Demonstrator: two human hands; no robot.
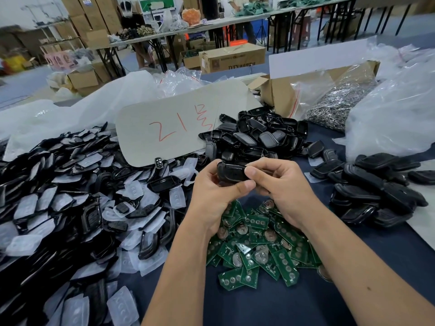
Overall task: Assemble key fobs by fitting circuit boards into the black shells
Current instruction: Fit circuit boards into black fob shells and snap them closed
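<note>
Black shell (231, 174) lies long axis left-right; left hand (215, 196) and right hand (282, 184) fingers pinch it.

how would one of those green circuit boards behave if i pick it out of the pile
A green circuit board is a thin flat card, so probably stiff and light. The boards lie overlapped in a loose pile, so neighbours may slide. Flat, it shouldn't roll.
</note>
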